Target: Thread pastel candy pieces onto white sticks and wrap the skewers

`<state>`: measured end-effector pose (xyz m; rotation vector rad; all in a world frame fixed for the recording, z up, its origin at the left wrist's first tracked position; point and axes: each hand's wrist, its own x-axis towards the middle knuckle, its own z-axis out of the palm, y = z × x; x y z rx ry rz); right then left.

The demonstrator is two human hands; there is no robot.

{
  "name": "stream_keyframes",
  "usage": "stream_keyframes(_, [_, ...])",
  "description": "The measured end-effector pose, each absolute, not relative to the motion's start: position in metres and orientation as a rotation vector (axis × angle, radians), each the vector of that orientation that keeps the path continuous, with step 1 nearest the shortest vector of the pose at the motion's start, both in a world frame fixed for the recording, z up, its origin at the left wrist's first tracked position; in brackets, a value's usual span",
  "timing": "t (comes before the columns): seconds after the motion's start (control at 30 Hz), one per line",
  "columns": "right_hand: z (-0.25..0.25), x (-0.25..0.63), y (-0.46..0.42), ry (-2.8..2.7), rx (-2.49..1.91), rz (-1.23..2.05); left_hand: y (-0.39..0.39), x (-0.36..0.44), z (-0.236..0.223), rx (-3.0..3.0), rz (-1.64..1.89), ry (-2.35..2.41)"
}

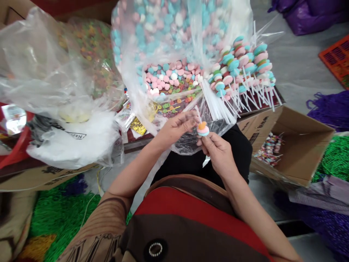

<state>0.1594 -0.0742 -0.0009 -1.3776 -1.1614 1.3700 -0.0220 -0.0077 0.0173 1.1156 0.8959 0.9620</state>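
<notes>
While your right hand [215, 147] pinches a candy skewer [203, 130] between closed thumb and fingers, your left hand [183, 126] is loosely curled, half open, at the upper end of its white stick [198, 113]; whether those fingertips grip the stick cannot be told. The skewer is located between your two hands, carrying an orange gummy piece against a pink and pale blue candy disc. Beyond it, a bundle of white sticks [214, 102] lies beside loose candy discs [174, 75] and ring gummies [166, 105]. To the right, loaded skewers [233, 65] are heaped; near them, an open cardboard box [302, 145] contains smaller-looking skewers [269, 145].
</notes>
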Motion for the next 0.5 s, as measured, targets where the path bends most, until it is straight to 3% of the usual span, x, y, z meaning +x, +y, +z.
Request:
stream_keyframes(0.17, [-0.006,0.162,-0.077,-1.085,-1.296,1.427,0.059,-0.084,0.038,1.794,1.011,1.544])
stream_keyframes(0.37, [-0.005,0.156,-0.079,-1.112,-1.334,1.466,0.126,-0.111,0.028,2.167,0.058,2.1])
stream_keyframes(0.5, [-0.006,0.156,-0.078,-1.133,-1.356,1.442,0.13,-0.1,0.022,2.234,-0.174,2.127])
